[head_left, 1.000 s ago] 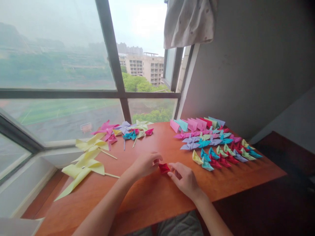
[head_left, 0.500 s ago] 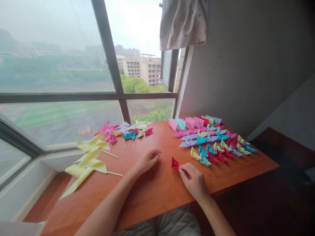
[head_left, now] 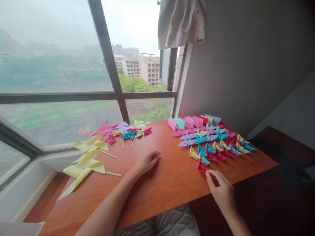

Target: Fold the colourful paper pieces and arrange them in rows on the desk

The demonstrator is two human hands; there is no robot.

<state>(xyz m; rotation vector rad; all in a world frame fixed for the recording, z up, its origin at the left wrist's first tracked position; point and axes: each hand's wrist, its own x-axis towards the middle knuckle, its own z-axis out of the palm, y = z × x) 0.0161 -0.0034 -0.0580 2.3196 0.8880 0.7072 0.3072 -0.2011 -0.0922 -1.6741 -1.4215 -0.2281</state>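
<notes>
Here's the right hand [head_left: 222, 188], right of centre and low in the frame, and its grip is together: thumb and forefinger pinched on the near end of a red boat [head_left: 201, 167]. The boat sits just in front of the boat rows, its folded peak pointing up and away from the fingers. Whether its underside touches the bench [head_left: 167, 193], I can't tell from here.

Right behind it, a light blue boat [head_left: 204, 160], so close that I can't call whether the two touch. A yellow boat [head_left: 194, 153] stands a little farther up and to the left, and the rows run off to the right in blue, red, green and lilac.

Over to the left hand [head_left: 147, 161], mid-frame, well apart from the action: fingers loosely curled, its grip a little apart, lying low over the bench.

Beyond the boats, at centre right, there are flat-winged folds, a lilac crane [head_left: 187, 143] at the front left of them. At the back, a line of folded pieces, a pink piece [head_left: 171, 124] at its left end.

Left side of the frame now! A big yellow pinwheel [head_left: 83, 167] lies nearest, stick pointing right, with another yellow one behind it. Farther back, a pink pinwheel [head_left: 105, 129], a lilac pinwheel [head_left: 123, 127] and a pale green pinwheel [head_left: 139, 125], small boats tucked among them.
</notes>
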